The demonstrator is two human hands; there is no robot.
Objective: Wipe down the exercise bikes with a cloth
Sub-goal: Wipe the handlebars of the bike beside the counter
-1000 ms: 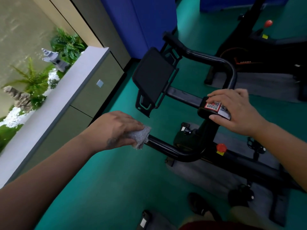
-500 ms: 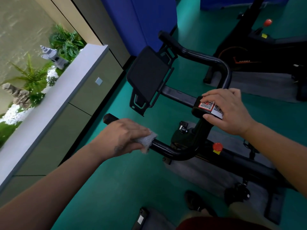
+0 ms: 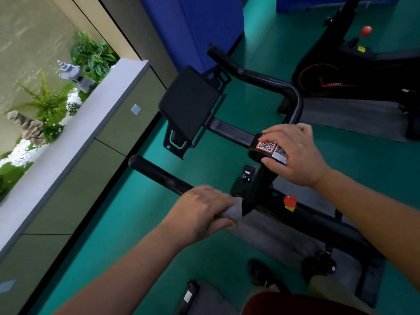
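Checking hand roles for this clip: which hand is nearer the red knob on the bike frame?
Left. The left hand grips the grey cloth on the handlebar just left of the red knob; the right hand sits above it on the QR-stickered block.

Floor [image 3: 141, 226]: teal green, smooth, spreading under and around both hands.
Low cabinet [image 3: 127, 123]: olive-grey panels with small square handles, left of the left hand, running away diagonally.
Cabinet top [image 3: 75, 133]: pale grey ledge, lit by daylight.
Window [image 3: 34, 53]: far left beyond the ledge, showing ferns, white pebbles, a rock, a small stone lantern.
Blue panel [image 3: 204, 26]: upright, well ahead of both hands.
Grey mat [image 3: 354, 119]: ahead and right of the right hand.
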